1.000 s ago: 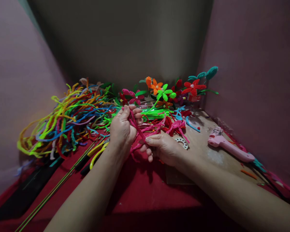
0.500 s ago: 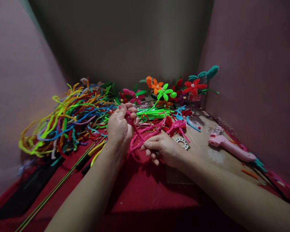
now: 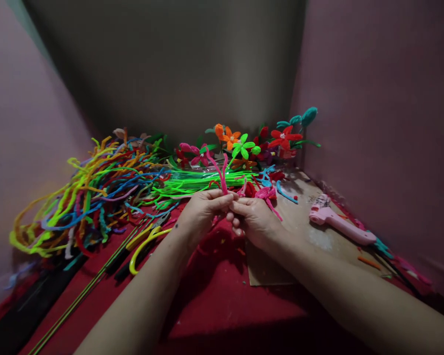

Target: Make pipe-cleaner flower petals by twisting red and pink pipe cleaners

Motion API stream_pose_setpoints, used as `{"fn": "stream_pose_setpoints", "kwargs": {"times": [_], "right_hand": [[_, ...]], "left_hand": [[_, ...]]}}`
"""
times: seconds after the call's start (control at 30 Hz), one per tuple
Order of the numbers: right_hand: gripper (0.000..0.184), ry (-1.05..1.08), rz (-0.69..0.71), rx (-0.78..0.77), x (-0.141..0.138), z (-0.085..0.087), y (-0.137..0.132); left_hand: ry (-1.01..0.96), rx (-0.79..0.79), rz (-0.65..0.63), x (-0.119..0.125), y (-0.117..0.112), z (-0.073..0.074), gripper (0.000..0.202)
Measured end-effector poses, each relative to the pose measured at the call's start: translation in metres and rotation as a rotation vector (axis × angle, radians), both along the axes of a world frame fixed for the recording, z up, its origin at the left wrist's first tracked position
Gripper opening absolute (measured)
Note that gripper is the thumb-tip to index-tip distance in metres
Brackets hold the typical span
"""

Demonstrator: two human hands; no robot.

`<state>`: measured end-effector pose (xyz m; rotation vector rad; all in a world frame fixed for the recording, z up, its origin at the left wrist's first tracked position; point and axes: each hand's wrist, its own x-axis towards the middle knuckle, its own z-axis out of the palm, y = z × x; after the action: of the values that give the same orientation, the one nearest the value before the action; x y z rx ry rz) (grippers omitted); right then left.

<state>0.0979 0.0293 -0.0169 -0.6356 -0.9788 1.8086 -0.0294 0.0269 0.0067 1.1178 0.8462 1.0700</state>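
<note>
Pink pipe cleaners [image 3: 224, 178] rise in a V from between my fingers, their lower ends hidden by the hands. My left hand [image 3: 207, 207] pinches them from the left, thumb and fingertips pressed together. Close against it, my right hand [image 3: 253, 217] is closed too, its thumb and forefinger gripping the same pipe cleaners near the base. Just behind lie bright green pipe cleaners [image 3: 203, 181]. A pink pipe-cleaner piece [image 3: 267, 193] rests beyond my right hand.
On the left is a big heap of multicoloured pipe cleaners [image 3: 96, 192], with yellow-handled pliers [image 3: 146, 246] nearer me. Pipe-cleaner flowers [image 3: 240, 143] stand along the back. A pink glue gun [image 3: 340, 227] lies on a board [image 3: 270, 271] at the right.
My hands have come together around the pink pipe cleaners, which now point upward instead of stretching between the hands. The view has shifted slightly to the right.
</note>
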Motion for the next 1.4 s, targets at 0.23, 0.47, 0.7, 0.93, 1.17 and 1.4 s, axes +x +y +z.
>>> {"fn": "stream_pose_setpoints", "kwargs": {"times": [0.23,0.47,0.7,0.93,1.17,1.4], "right_hand": [[0.016,-0.032,0.032,0.047,-0.002,-0.004,0.002],[0.016,-0.101,0.037,0.055,0.0,-0.006,0.002],[0.011,-0.023,0.17,-0.003,0.003,0.0,0.003],[0.029,0.215,0.329,-0.267,0.006,0.01,0.003],[0.019,0.274,0.349,-0.307,0.004,0.006,0.003],[0.018,0.176,0.3,-0.231,0.002,0.003,0.006]], "left_hand": [[0.057,0.078,0.29,0.008,0.001,-0.003,0.025],[0.009,0.068,0.245,0.007,0.002,-0.006,0.019],[-0.037,0.061,0.34,0.006,0.003,-0.005,0.021],[-0.177,-0.08,0.211,0.007,0.0,-0.002,0.026],[-0.242,-0.055,0.288,0.011,-0.002,0.0,0.023],[-0.157,0.07,0.446,0.016,-0.004,0.0,0.021]]}}
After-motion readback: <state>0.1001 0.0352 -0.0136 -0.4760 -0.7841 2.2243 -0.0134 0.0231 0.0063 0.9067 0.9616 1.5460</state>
